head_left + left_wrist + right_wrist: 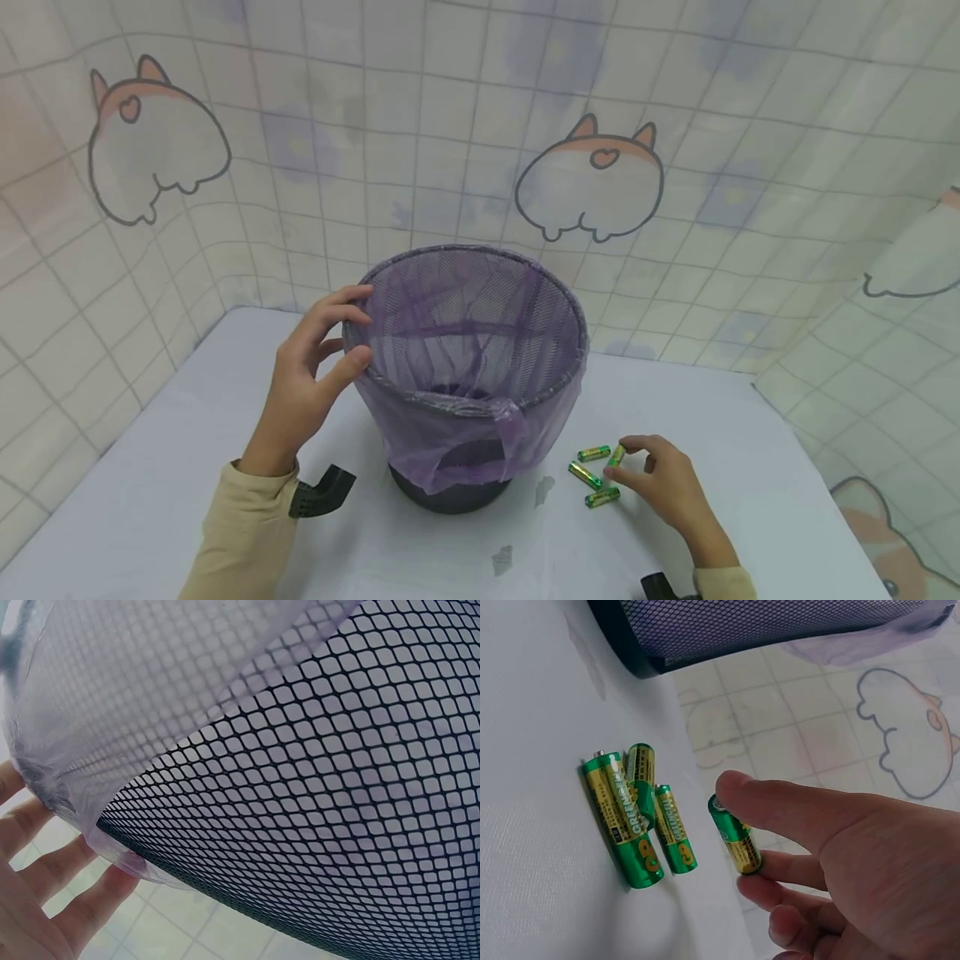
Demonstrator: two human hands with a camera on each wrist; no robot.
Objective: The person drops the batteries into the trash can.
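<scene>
A black mesh trash bin stands upright, lined with a translucent purple bag folded over its rim. My left hand holds the bin's rim at its left side, fingers and thumb against the bag-covered edge. In the left wrist view, the fingers meet the bag beside the bare mesh. To the right of the bin, my right hand pinches a green and gold battery between thumb and fingers. Three similar batteries lie on the table just left of that hand.
The white table is bordered by a curtain-like sheet with a grid and cartoon animals. Two grey patches mark the tabletop near the bin. Black wrist-camera mounts sit at both sleeves.
</scene>
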